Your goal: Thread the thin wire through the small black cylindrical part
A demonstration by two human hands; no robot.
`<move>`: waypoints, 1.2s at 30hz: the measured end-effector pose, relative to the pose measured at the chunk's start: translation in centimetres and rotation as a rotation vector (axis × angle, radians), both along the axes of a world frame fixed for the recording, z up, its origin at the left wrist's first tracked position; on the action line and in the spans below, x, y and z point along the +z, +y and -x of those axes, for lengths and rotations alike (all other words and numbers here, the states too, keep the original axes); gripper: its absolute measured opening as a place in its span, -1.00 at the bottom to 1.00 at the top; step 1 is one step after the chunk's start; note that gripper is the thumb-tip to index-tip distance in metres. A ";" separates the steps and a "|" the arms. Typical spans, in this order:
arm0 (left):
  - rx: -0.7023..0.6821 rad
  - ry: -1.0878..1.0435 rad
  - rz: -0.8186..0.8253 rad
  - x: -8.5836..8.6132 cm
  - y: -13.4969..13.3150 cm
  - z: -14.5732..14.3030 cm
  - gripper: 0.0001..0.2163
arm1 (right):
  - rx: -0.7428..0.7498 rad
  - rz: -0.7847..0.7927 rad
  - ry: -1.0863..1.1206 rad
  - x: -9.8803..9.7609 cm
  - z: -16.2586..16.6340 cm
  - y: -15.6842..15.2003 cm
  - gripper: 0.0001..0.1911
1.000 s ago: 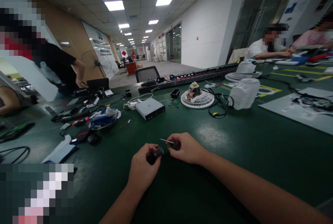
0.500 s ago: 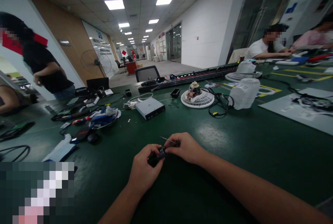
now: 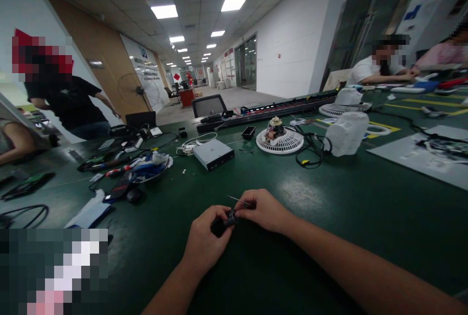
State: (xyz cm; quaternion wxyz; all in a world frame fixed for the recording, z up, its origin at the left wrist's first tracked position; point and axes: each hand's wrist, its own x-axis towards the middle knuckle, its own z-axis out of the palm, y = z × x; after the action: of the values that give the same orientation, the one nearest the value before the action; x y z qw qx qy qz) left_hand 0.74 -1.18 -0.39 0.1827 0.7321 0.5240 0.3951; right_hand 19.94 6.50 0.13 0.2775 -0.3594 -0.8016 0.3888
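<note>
The left hand (image 3: 207,232) grips a black part (image 3: 231,219); the right hand (image 3: 268,211) pinches a thin tool (image 3: 236,200) beside it. Handling looks unfinished; what remains is unclear.

Here's an office and workshop in one!
Ceiling lights (image 3: 234,4) glow overhead, machine parts (image 3: 276,133) sit on the green table (image 3: 329,193), desk chair (image 3: 209,105) beyond!
</note>
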 end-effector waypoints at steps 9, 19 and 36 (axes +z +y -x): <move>-0.106 0.004 0.009 -0.2 -0.3 0.0 -0.82 | 0.087 0.210 -0.037 -0.4 -0.2 0.2 -0.78; -0.059 0.019 -0.011 -0.6 -0.1 -0.3 -0.81 | 0.103 0.330 0.049 -0.7 0.7 -0.4 -0.72; 0.139 -0.031 0.074 -0.4 0.5 0.1 -0.86 | 0.019 -0.241 -0.325 1.4 -0.7 -0.3 -0.85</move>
State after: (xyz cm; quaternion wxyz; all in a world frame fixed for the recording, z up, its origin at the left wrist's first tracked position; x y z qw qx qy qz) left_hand 0.64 -0.70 -0.76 0.1898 0.6804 0.5851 0.3983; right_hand 20.60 6.22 1.56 0.1818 -0.3741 -0.8799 0.2296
